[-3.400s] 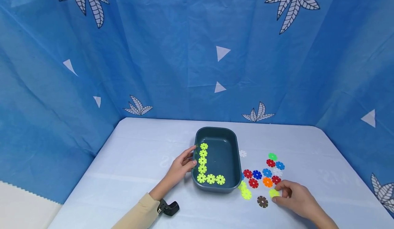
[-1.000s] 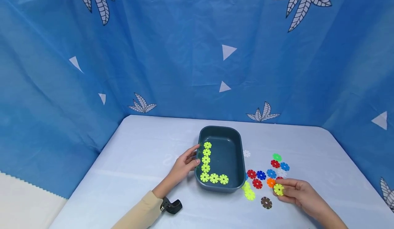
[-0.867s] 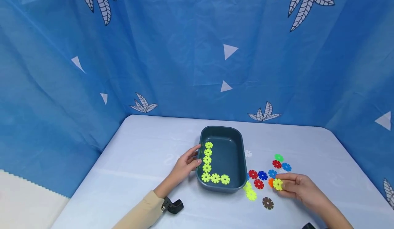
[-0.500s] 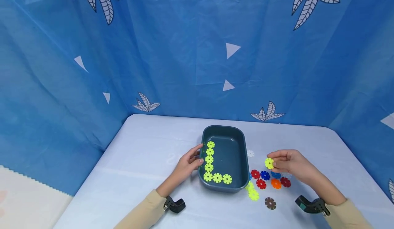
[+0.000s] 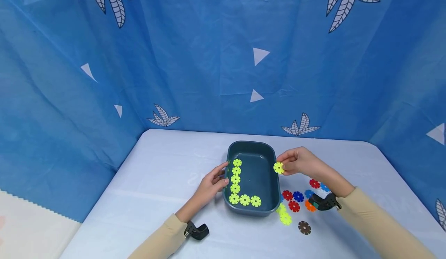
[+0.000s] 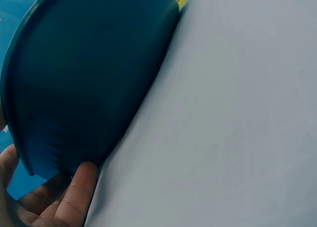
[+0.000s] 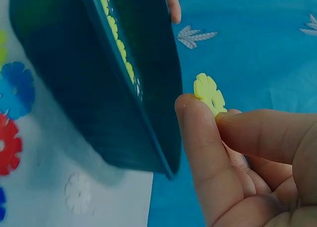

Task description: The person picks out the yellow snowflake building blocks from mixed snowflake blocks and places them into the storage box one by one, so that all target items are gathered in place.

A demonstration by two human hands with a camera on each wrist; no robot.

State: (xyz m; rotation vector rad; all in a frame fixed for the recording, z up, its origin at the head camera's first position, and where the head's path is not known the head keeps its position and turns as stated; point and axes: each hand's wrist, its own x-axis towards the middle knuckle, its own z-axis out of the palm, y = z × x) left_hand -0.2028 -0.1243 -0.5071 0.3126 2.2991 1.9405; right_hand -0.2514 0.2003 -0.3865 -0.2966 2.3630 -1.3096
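Note:
My left hand [image 5: 210,184] holds the left rim of a dark teal plastic bin [image 5: 258,174]. In the left wrist view its fingers [image 6: 79,195] rest against the bin's outer wall. Inside, flat yellow-green notched discs lie in an L: a column along the left wall [image 5: 235,179] and a short row along the near end [image 5: 256,201]. My right hand [image 5: 299,161] pinches a yellow snowflake disc [image 5: 276,166] between thumb and fingertips, at the bin's right rim in the head view. The right wrist view shows that disc [image 7: 204,87] upright, clear of the bin wall.
Right of the bin lie loose discs: red [image 5: 294,206], dark blue [image 5: 298,196], orange [image 5: 309,206], brown [image 5: 304,227] and yellow-green [image 5: 285,218]. My right forearm [image 5: 369,216] passes over some of them. A patterned blue cloth [image 5: 209,57] hangs behind the white table [image 5: 167,174].
My right hand has picked up the yellow disc from the table and carried it left and away from me to the bin's right rim. The left hand has stayed on the bin.

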